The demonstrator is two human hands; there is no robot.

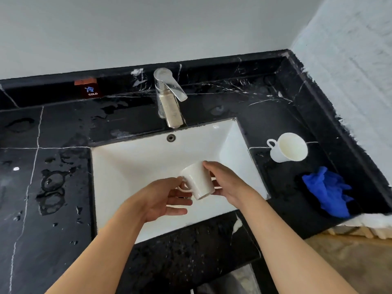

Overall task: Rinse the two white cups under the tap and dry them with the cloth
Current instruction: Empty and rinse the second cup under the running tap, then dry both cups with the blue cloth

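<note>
White ceramic cup with a loop handle [198, 181]: held in the air over the white rectangular basin [135, 166], tilted, its mouth turned away from the camera toward 11 o'clock and its flat base toward 5 o'clock. It sits just below the frame centre, in the near half of the basin.

Right hand [229, 183]: closed around the cup from the 3 o'clock side, thumb lying across the upper wall, fingers behind and under the body.

Left hand [163, 198]: at 8 o'clock of the cup, thumb and forefinger pinched on the handle loop; the other fingers are spread loosely beneath, not touching the cup body as far as can be told.

Second white ceramic cup [287, 147]: on the black veined marble countertop [63, 145] at 2 o'clock of the held cup, well apart from it, leaning so that its open mouth faces the camera, handle toward 9 o'clock.

Crumpled blue cloth [326, 194]: on the counter at 3 o'clock of the held cup, just beyond the second cup toward 5 o'clock, near the counter's edge.

Chrome single-lever tap [169, 96]: at 12 o'clock behind the basin, spout over the far rim. No stream visible.

Countertop at 9 o'clock carries water droplets and wet ring marks [52, 183]. A small dark label reading COLD [91, 91] stands on the back ledge at 11 o'clock.
</note>
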